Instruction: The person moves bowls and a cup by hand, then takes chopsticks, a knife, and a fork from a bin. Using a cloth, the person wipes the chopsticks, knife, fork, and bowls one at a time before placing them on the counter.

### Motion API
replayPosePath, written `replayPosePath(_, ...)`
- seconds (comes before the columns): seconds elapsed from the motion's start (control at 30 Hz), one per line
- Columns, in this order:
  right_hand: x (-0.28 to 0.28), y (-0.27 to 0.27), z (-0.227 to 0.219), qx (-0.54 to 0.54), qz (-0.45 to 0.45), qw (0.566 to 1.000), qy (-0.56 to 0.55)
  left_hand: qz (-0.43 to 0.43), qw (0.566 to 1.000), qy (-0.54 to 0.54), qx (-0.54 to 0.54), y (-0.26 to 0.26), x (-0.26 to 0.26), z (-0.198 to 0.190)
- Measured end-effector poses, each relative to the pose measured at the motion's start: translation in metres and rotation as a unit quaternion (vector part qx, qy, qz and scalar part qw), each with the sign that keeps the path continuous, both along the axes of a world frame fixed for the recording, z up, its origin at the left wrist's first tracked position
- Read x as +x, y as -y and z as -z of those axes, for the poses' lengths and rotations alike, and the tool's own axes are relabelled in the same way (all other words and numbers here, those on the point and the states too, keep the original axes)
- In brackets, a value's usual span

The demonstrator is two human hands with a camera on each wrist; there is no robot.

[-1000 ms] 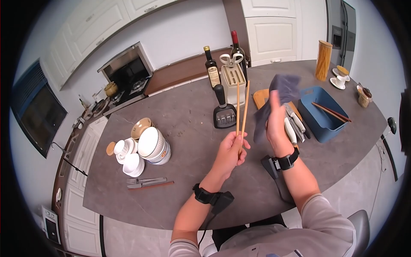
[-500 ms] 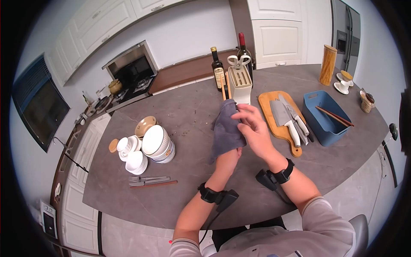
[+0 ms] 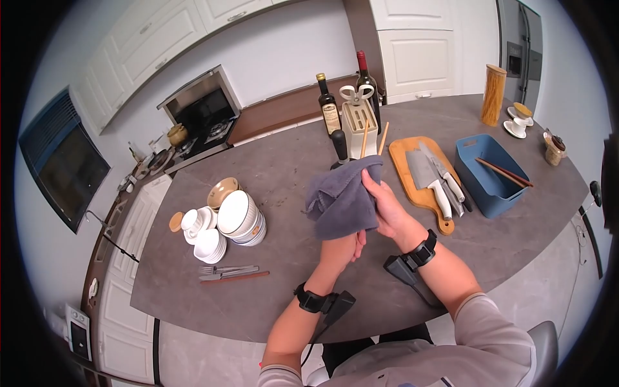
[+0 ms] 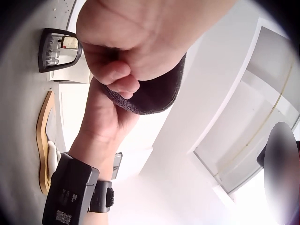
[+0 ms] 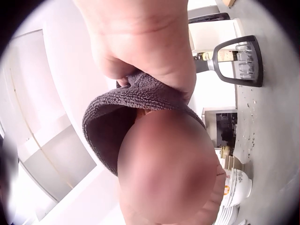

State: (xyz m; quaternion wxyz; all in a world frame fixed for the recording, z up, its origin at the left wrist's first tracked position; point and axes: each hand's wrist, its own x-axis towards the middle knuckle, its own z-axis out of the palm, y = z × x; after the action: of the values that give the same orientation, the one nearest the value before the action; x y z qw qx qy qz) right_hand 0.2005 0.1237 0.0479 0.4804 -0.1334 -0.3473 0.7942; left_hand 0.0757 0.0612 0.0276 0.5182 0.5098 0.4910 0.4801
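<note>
A pair of light wooden chopsticks (image 3: 365,138) points away from the person, its tips showing beyond a dark grey cloth (image 3: 345,197). My left hand (image 3: 340,253) holds the chopsticks from below; the cloth hides most of its fingers in the head view. In the left wrist view that left hand (image 4: 136,40) shows curled fingers beside the cloth's edge. From the right, my right hand (image 3: 389,209) grips the cloth around the chopsticks, thumb on top. The right wrist view shows the right hand (image 5: 145,47) against the bunched towelling, with the cloth hanging open underneath.
Beyond the hands stand a knife block (image 3: 360,129), two bottles and a black-handled tool (image 3: 340,147). To the right are a cutting board (image 3: 406,158) with knives and a blue basket (image 3: 493,200) holding chopsticks. Stacked bowls (image 3: 242,219) and cutlery (image 3: 232,274) lie left.
My right hand brought the cloth leftward from beside the cutting board and over the chopsticks and left hand. Its fingers were loosely spread half a second ago; now they grip the cloth.
</note>
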Motion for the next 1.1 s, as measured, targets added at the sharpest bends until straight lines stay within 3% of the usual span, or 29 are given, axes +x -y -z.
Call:
replayPosePath(0.1,-0.002,0.003,0.004,0.019,-0.018,0.999,-0.018,-0.005,0.999,0.033,0.005,0.005,-0.003,0.001)
replayPosePath(0.17,-0.003,0.003,0.006,0.051,-0.028,0.998,0.001,-0.036,0.982,0.169,-0.083,0.006,-0.009,0.006)
replayPosePath(0.2,-0.006,0.002,0.009,0.048,-0.032,0.998,-0.016,-0.038,0.982,0.166,-0.083,0.006,-0.012,0.012)
replayPosePath(0.27,-0.010,0.004,0.011,0.044,-0.036,0.998,-0.037,-0.028,0.950,0.278,-0.140,0.006,-0.021,0.025)
replayPosePath(0.5,-0.025,0.032,0.003,0.000,0.064,0.997,0.041,-0.001,0.972,0.226,-0.057,0.054,-0.007,0.010)
replayPosePath(0.57,-0.029,0.044,0.005,-0.013,0.088,0.994,0.060,-0.037,0.973,0.228,-0.021,0.069,-0.002,0.006)
replayPosePath(0.63,-0.032,0.055,0.010,0.041,0.113,0.987,0.103,-0.051,0.976,0.212,-0.012,0.074,-0.005,0.017)
replayPosePath(0.73,-0.024,0.077,0.012,0.053,0.068,0.982,0.166,-0.058,0.982,0.177,-0.014,0.082,-0.012,0.033)
replayPosePath(0.9,-0.018,0.109,0.030,-0.020,0.062,0.991,0.116,-0.056,0.984,0.158,-0.066,0.110,-0.010,0.055)
replayPosePath(1.03,-0.016,0.124,0.048,-0.052,0.070,0.992,0.094,-0.092,0.986,0.053,-0.131,0.139,-0.002,0.053)
replayPosePath(1.1,-0.013,0.122,0.051,-0.066,0.094,0.989,0.096,-0.056,0.993,0.014,-0.106,0.152,0.001,0.048)
